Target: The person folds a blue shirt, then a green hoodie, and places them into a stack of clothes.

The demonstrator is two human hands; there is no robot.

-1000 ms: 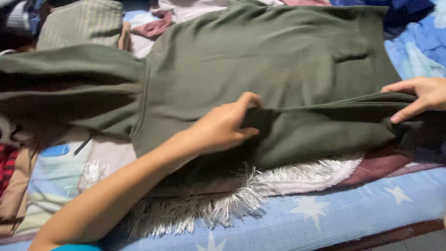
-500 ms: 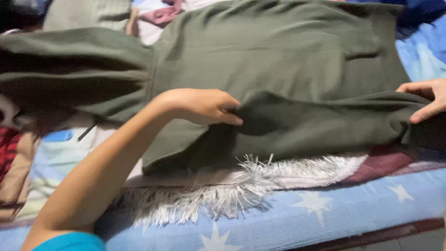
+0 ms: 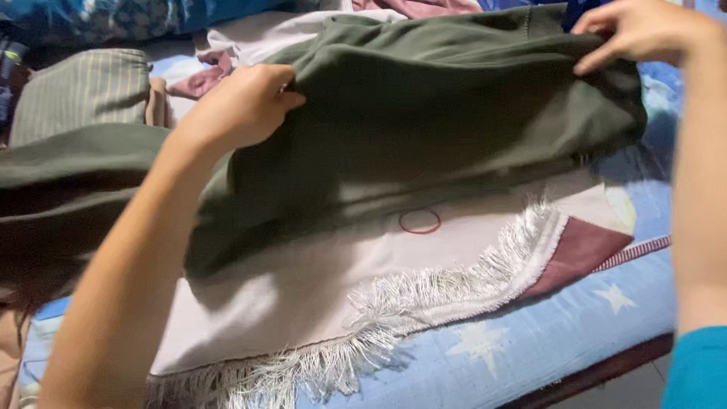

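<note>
Near edge: blue star-print sheet [image 3: 530, 341], then a white fringed cloth [image 3: 318, 295] bearing a red rubber band [image 3: 419, 221]. Above it, olive-green sweatshirt [image 3: 424, 113], lower half lifted; left hand [image 3: 238, 106] and right hand [image 3: 644, 30] each pinch its hem. Step judged: folding upward; next, lay the hem flat on the far part.

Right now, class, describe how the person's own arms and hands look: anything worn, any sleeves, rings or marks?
Both forearms are bare. The left hand and right hand show no gloves, rings or watch that can be made out. A teal short sleeve covers the right upper arm at the frame's lower right corner. No left sleeve is in view. No markings show.
</note>
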